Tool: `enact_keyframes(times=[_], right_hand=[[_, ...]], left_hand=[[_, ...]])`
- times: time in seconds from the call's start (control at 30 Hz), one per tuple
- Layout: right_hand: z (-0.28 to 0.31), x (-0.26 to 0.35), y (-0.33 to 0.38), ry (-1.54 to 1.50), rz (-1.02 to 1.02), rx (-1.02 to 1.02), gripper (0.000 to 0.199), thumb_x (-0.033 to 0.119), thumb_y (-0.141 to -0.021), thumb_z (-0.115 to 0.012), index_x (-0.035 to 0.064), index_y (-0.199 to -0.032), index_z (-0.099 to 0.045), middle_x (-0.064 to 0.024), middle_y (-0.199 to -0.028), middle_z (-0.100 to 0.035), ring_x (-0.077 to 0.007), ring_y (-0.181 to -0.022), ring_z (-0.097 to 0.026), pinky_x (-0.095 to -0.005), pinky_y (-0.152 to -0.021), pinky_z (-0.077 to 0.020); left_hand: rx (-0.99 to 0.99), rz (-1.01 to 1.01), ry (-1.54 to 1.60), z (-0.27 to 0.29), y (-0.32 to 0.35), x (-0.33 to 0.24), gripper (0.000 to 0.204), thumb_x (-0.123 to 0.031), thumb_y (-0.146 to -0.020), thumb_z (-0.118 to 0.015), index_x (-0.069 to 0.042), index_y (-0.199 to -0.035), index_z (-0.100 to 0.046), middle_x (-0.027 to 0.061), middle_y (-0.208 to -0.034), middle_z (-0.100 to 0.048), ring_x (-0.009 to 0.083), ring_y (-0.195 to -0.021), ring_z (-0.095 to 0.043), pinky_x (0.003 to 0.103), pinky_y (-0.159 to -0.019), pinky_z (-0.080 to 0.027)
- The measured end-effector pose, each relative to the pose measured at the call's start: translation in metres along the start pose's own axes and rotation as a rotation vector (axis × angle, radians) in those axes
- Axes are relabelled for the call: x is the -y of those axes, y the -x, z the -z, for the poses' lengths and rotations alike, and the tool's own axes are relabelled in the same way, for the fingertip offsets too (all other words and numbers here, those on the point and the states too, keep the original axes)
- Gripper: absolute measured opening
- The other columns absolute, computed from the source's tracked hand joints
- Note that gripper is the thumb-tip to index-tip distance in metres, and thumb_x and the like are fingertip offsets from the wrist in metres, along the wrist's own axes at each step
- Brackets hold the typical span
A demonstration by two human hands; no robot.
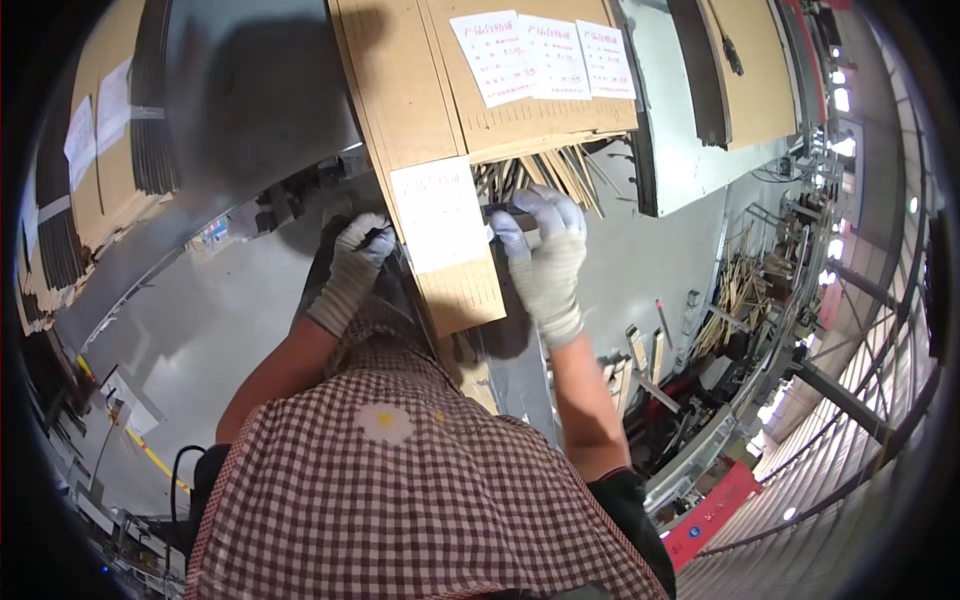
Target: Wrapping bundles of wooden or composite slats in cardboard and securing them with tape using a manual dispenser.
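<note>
Both gloved hands grip a flat cardboard stack [440, 200] by its near end: left hand [358, 255] closed on left edge, right hand [545, 250] clamped on right edge. White label sheet [438, 213] between them.

Grey metal table [690, 150] carries stacked flat cardboard [520, 110]. White paper labels [545, 55] lie on top. More cardboard [750, 70] sits at its right.
</note>
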State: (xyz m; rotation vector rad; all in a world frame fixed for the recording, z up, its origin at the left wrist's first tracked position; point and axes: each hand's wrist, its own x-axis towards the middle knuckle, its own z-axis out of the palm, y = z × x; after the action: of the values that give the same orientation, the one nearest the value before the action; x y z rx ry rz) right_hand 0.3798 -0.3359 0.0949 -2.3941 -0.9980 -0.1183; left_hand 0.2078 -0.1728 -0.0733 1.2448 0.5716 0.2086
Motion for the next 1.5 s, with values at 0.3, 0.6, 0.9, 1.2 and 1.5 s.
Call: enact_keyframes(times=[0.3, 0.6, 0.9, 1.2, 1.5], right_hand=[[-0.057, 0.078, 0.045, 0.158, -0.227, 0.127, 0.090, 0.026, -0.071, -0.085, -0.0067, -0.143, -0.043, -0.0382, -0.132, -0.050, -0.0533, -0.114, -0.054, -0.0571, -0.097, -0.0460], [-0.056, 0.081, 0.041, 0.214, -0.139, 0.137, 0.093, 0.025, -0.069, -0.085, -0.0052, -0.145, -0.040, -0.0390, -0.132, -0.049, -0.0539, -0.116, -0.053, -0.0574, -0.098, -0.0451], [-0.077, 0.061, 0.055, 0.194, -0.241, -0.003, 0.078, 0.031, -0.076, -0.083, -0.0035, -0.137, -0.050, -0.0291, -0.132, -0.054, -0.0465, -0.116, -0.056, -0.0544, -0.097, -0.0471], [0.043, 0.064, -0.031, -0.567, 0.113, 0.455, 0.032, 0.020, -0.078, -0.084, 0.0035, -0.103, -0.071, -0.0113, -0.093, -0.071, -0.0272, -0.090, -0.070, -0.0354, -0.080, -0.0544], [0.023, -0.010, -0.040, 0.021, -0.259, 0.801, 0.020, 0.017, -0.089, -0.069, 0.0117, -0.107, -0.077, -0.0148, -0.087, -0.074, -0.0281, -0.074, -0.072, -0.0364, -0.067, -0.0572]], left_hand=[[0.275, 0.065, -0.540, -0.010, -0.056, 0.099, 0.039, -0.019, -0.095, -0.069, -0.006, -0.129, -0.056, 0.0068, -0.119, -0.063, 0.0180, -0.109, -0.061, 0.034, -0.093, -0.052], [0.323, 0.037, -1.020, -0.052, -0.081, 0.140, 0.039, -0.016, -0.091, -0.073, -0.003, -0.126, -0.059, 0.0083, -0.115, -0.067, 0.0207, -0.104, -0.065, 0.036, -0.093, -0.053], [0.132, -0.028, -0.025, 0.011, 0.027, -0.103, 0.040, -0.012, -0.088, -0.077, -0.001, -0.123, -0.062, 0.0097, -0.111, -0.070, 0.0234, -0.099, -0.069, 0.038, -0.092, -0.054], [0.025, -0.774, -0.882, -0.054, -0.014, -0.168, 0.046, -0.030, -0.063, -0.078, -0.009, -0.104, -0.070, 0.0074, -0.112, -0.063, 0.0289, -0.113, -0.055, 0.043, -0.098, -0.046], [0.257, -0.688, -0.804, -0.042, -0.025, -0.145, 0.038, -0.022, -0.070, -0.073, -0.013, -0.107, -0.072, 0.0023, -0.109, -0.067, 0.0268, -0.109, -0.059, 0.044, -0.102, -0.046]])
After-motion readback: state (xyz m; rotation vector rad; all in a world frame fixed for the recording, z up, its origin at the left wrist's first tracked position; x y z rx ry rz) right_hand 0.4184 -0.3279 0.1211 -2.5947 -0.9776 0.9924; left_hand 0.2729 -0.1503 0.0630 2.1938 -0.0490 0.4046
